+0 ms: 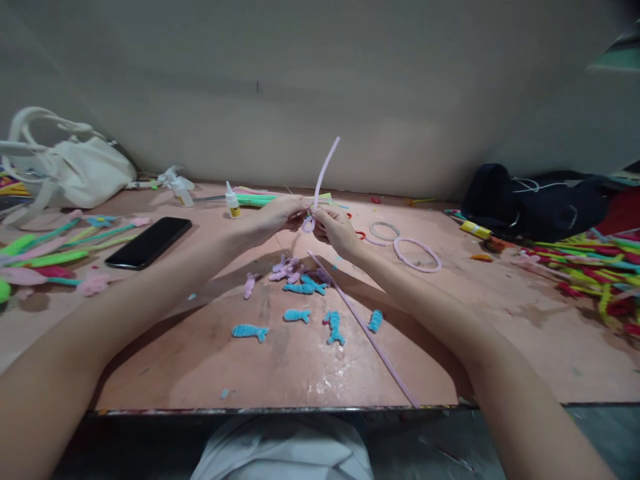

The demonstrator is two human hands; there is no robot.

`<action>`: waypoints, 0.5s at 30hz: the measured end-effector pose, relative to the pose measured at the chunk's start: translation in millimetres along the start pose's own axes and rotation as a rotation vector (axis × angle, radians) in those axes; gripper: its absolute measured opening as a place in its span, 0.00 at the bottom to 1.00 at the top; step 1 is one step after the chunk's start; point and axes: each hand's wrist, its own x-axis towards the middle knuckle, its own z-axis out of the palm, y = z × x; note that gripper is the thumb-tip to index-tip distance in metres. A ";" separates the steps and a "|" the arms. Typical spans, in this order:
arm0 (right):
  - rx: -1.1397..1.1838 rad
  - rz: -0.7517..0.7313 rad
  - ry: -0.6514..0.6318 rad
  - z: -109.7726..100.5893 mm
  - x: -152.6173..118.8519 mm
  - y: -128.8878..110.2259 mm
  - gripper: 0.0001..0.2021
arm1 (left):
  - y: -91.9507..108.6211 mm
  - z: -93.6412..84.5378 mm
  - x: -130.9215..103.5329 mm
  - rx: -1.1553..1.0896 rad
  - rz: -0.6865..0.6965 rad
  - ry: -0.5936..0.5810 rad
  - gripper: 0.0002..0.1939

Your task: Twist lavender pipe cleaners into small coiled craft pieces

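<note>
Between my two hands is a lilac pipe cleaner, bent into a small loop at its lower end, its free end rising upward. The fingers of my left hand pinch it on one side. My right hand grips it just beside, fingers curled closed. Below, several blue fish-shaped pipe-cleaner pieces and a cluster of lilac ones lie on the table. A long straight lilac pipe cleaner runs diagonally to the front edge.
A black phone, a glue bottle and a white bag are on the left. Lilac ring and grey ring lie right of my hands. Colourful pipe cleaners and a dark bag sit far right.
</note>
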 end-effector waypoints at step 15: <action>0.147 -0.045 0.041 3.1 -1.6 9.6 0.27 | -6.8 12.0 -1.8 0.061 -0.011 0.177 0.16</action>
